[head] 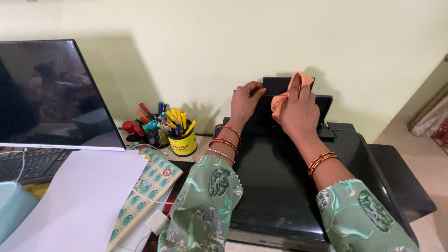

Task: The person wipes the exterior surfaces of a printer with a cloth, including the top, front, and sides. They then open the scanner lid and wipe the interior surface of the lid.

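Observation:
A black printer [280,186] fills the desk in front of me, with its rear paper tray [322,105] standing up against the wall. My right hand [298,114] is shut on an orange cloth [289,93] and presses it against the tray's front. My left hand [245,102] grips the tray's left edge with the fingers curled over it. Both wrists carry red and gold bangles, and the sleeves are green with a leaf print.
A dark monitor [46,93] and a keyboard [32,163] stand at the left. Two pen holders, one yellow [183,142], sit beside the printer. White paper sheets [79,200], a patterned card [149,186], a white charger [157,221] and a pale blue object [11,210] lie near.

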